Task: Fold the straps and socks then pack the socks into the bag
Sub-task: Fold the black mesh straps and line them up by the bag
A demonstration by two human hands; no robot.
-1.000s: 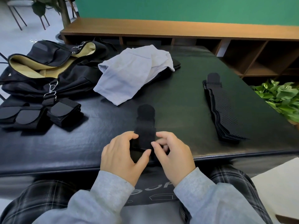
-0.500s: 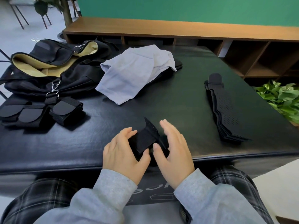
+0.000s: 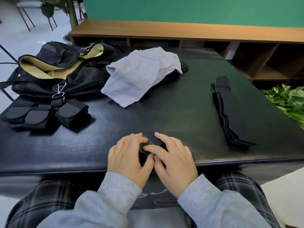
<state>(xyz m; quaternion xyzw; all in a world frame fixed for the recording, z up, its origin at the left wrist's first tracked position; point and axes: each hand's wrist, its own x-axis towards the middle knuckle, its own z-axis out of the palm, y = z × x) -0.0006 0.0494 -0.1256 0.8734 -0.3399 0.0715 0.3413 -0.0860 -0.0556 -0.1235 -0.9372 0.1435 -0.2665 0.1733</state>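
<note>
Item: black perforated strap (image 3: 152, 137), folded small, at the near edge of the black padded table (image 3: 181, 112).
- Left hand (image 3: 127, 157): fingers curled over the left side of the bundle, thumb tucked against its near edge; it grips the strap.
- Right hand (image 3: 174, 157): fingers laid across the top and right side, forefinger pressing the fold down, thumb meeting the left thumb at the near edge. It holds the strap too.
- Only a small perforated corner shows between the fingertips; the rest is covered, so how neat the fold is cannot be told.

Item: stack of unfolded straps (image 3: 230, 116), well off to the right of the right hand and further from the person.

Item: folded straps (image 3: 42, 115), well off to the left of the left hand, just in front of the open bag (image 3: 54, 68) with its tan lining.

Item: pale grey fabric (image 3: 139, 76), perhaps the socks, beyond both hands, loose and not yet folded, partly over something dark.

Risks, as I judge them:
- The strap looks springy; if either hand lifts before the end is pressed fast, the bundle may open again.
- The bundle sits close to the table's near edge; a slip toward the wrists could drop it into the lap.
- With thumbs crowded together, one hand letting go unevenly may skew the fold.
- Carrying it leftward to the folded pile, a loose pinch may let the layers fan out.
</note>
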